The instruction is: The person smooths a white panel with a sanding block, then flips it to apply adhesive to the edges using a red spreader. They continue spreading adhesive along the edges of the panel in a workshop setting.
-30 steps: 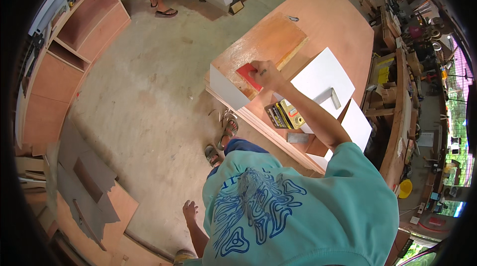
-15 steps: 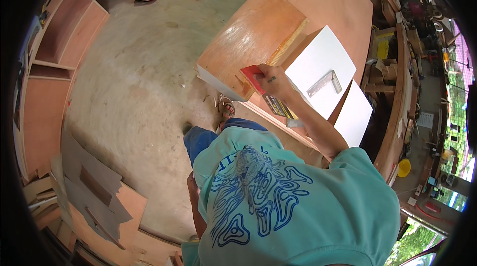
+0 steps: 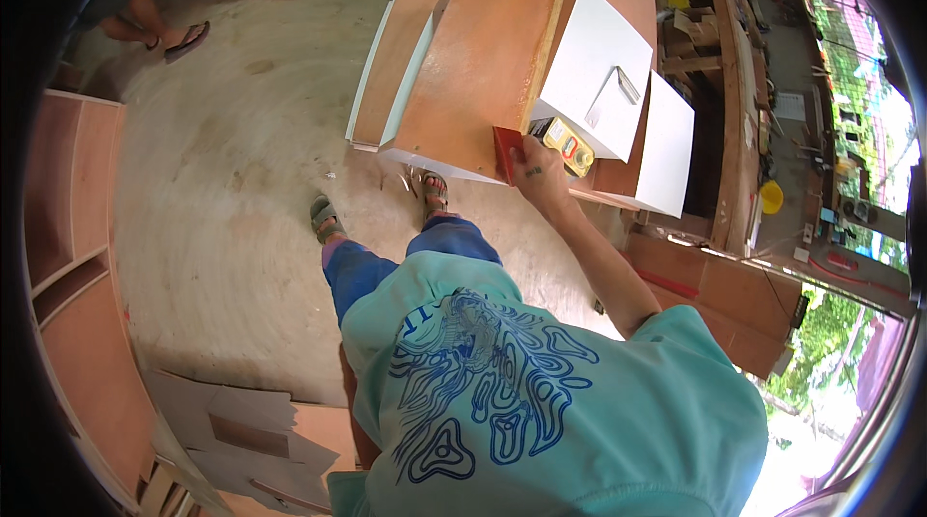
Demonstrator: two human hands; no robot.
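Note:
My right hand (image 3: 541, 172) is closed around a flat red spreader (image 3: 507, 154) at the near right corner of a wooden panel (image 3: 473, 68). The panel's brown face has a wet-looking sheen, and a rough yellowish strip runs along its right edge. Just beyond my knuckles stands a yellow rectangular tin (image 3: 572, 147) with a cap on top. Of my left arm, only a strip (image 3: 359, 401) shows beside the shirt; the hand itself is hidden.
Two white-faced boxes (image 3: 603, 73) sit right of the panel, the farther one with a metal handle-like piece (image 3: 616, 95). A wooden cabinet (image 3: 82, 198) stands at left, grey sheets (image 3: 232, 420) lie lower left, and a cluttered bench (image 3: 729, 102) runs along the right. Another person's foot (image 3: 183, 39) is upper left.
The view has swung, and the knife on the work surface has left the picture. My right hand still grips the spreader, near the panel's corner; the tin's capped top now shows.

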